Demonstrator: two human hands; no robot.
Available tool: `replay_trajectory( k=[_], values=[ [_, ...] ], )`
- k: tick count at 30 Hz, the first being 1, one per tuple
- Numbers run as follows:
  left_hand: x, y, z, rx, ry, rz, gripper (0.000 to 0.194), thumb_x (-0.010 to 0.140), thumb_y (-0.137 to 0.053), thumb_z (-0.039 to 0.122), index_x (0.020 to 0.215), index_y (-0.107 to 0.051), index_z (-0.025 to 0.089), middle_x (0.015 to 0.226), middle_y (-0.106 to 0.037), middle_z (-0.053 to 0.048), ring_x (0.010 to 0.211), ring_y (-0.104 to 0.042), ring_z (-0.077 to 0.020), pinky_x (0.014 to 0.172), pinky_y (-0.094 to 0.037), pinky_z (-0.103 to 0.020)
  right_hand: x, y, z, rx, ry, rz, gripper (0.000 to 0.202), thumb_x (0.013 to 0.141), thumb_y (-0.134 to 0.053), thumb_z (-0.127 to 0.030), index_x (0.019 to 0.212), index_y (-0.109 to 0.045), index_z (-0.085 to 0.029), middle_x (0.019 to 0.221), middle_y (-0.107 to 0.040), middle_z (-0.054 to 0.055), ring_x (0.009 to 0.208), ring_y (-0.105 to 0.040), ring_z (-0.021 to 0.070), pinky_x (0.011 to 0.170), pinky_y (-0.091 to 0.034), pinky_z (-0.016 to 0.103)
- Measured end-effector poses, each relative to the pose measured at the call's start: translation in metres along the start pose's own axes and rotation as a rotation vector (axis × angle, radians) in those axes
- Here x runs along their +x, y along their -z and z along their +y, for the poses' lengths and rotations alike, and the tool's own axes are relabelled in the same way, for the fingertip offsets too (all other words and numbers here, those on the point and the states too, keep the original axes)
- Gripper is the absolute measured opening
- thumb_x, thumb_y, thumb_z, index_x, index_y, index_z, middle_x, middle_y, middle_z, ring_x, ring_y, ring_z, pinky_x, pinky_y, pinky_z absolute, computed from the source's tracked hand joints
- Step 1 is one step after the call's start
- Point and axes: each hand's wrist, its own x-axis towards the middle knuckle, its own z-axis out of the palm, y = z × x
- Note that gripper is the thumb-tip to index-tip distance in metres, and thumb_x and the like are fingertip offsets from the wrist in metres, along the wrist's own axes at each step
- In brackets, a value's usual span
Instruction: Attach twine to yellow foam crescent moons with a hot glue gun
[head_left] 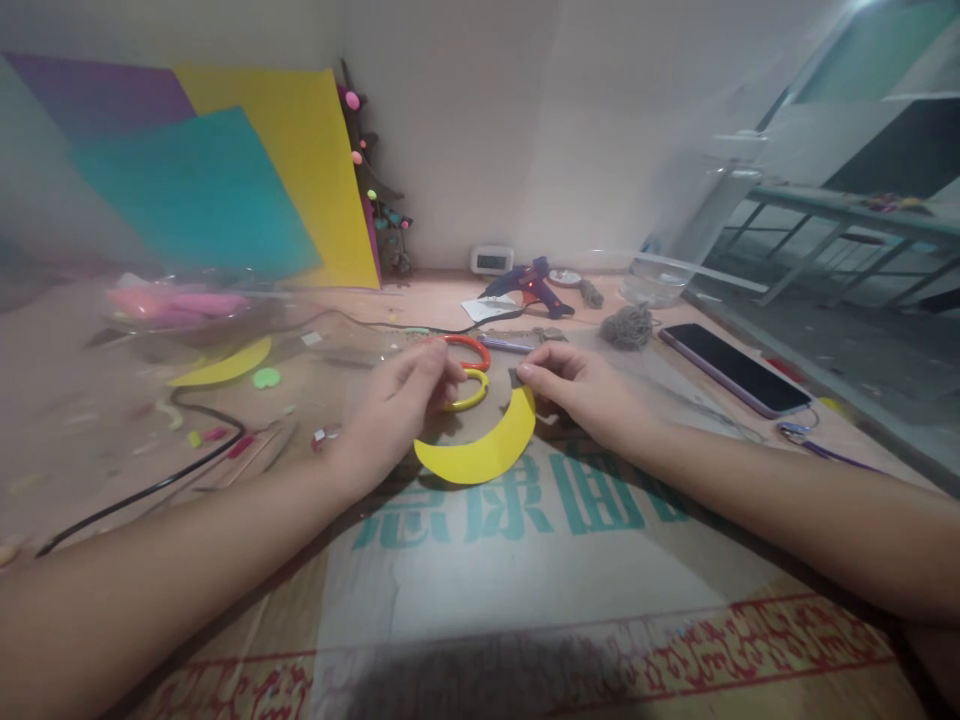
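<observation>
My right hand pinches the small dark tip of a yellow banana-shaped paper cutout. The cutout curves down and to the left, its free end close beneath my left hand. Thumb and fingers of that left hand are closed together, and what they hold, if anything, is hidden. Right beside its fingertips are the red and yellow handles of scissors; the blades cannot be seen, and whether the fingers touch the handles I cannot tell. Another yellow cut piece lies to the left.
A glue gun with a lit red light stands at the back, near a small digital clock. Grey yarn and a phone lie right. Coloured sheets lean on the wall. A black cord crosses the left.
</observation>
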Motion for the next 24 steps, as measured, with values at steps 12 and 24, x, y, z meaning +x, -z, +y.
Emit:
replay_trajectory(
  k=[12,24],
  values=[
    [-0.0042,-0.0044,-0.0009,0.548,-0.327,-0.18,0.028,0.09,-0.056,0.042,0.102,-0.066,0.019,0.104,-0.071,-0.006,0.101,-0.061,-0.0231,0.094,-0.039,-0.038,-0.0032,-0.0015,0.001,-0.062,0.084,0.031,0.027,0.087,-0.061,-0.044,0.079,-0.053,-0.019,0.055,-0.051,-0.006,0.045,-0.048,0.0081,0.042,-0.039,0.02],
    [-0.0048,-0.0066,-0.0015,0.729,-0.46,-0.341,0.024,0.089,-0.058,0.042,0.089,-0.072,0.023,0.088,-0.075,-0.001,0.088,-0.061,-0.0202,0.088,-0.031,-0.038,-0.0071,-0.0035,0.0011,-0.187,0.19,-0.037,0.023,0.088,-0.059,-0.039,0.08,-0.059,-0.018,0.062,-0.055,-0.004,0.049,-0.049,0.008,0.045,-0.04,0.021]
  ],
)
